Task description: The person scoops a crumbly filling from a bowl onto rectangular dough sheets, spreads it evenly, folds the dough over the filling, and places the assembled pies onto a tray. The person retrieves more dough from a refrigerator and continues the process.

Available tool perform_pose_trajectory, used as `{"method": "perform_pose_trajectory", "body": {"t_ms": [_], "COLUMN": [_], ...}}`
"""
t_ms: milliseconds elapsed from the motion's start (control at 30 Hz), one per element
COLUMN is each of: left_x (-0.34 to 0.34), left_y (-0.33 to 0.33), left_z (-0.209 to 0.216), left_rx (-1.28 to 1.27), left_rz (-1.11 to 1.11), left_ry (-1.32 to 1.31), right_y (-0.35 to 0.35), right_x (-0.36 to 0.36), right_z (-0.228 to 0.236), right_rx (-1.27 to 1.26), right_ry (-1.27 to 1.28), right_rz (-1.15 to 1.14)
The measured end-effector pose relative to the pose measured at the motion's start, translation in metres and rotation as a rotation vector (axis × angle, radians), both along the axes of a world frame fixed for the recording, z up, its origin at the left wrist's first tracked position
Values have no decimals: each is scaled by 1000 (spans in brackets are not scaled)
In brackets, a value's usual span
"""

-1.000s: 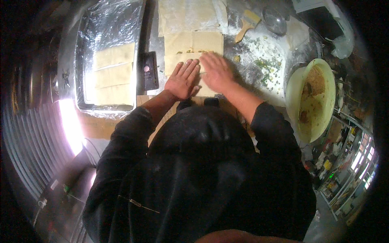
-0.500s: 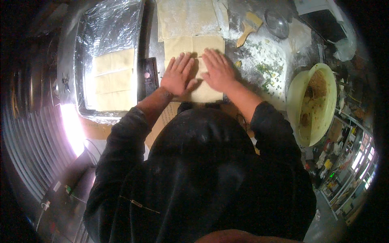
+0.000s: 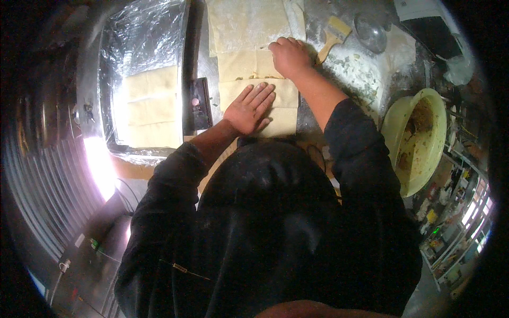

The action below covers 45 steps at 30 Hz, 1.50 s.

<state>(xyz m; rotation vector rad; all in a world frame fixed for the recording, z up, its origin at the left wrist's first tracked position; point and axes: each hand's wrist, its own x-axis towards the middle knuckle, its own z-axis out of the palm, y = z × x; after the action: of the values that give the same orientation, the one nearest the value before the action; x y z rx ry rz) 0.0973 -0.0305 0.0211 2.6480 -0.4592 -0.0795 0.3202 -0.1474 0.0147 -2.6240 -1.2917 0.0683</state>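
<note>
We rest our left hand [image 3: 248, 113] flat, fingers extended, on a dough sheet [image 3: 285, 95] running lengthwise away across the desk [image 3: 208, 64]; our right hand [image 3: 290, 57], nearer its far edge, curls there, whether its grip pinches we cannot tell.

We see white glare on the plastic-lined tray [image 3: 146, 34] and a blown-out, purplish glow beside the corrugated panel [image 3: 42, 196]. The dark clothing [image 3: 265, 228] lies in grainy shadow, and fisheye distortion bends edges toward black corners.
</note>
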Motion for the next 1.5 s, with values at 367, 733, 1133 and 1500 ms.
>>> {"method": "perform_pose_trajectory", "body": {"t_ms": [367, 733, 1133, 1500], "left_x": [-18, 8, -27, -32], "left_y": [9, 24, 8, 12], "left_z": [14, 24, 1, 7], "left_rx": [-203, -6, 85, 87], "left_rz": [5, 162, 158, 174], "left_ry": [-39, -49, 60, 28], "right_y": [-66, -79, -75, -75], "right_x": [-94, -113, -151, -141], "right_z": [34, 30, 16, 20], "right_rx": [90, 125, 62, -31], "right_ry": [128, 105, 191, 158], "right_rz": [178, 208, 214, 151]}}
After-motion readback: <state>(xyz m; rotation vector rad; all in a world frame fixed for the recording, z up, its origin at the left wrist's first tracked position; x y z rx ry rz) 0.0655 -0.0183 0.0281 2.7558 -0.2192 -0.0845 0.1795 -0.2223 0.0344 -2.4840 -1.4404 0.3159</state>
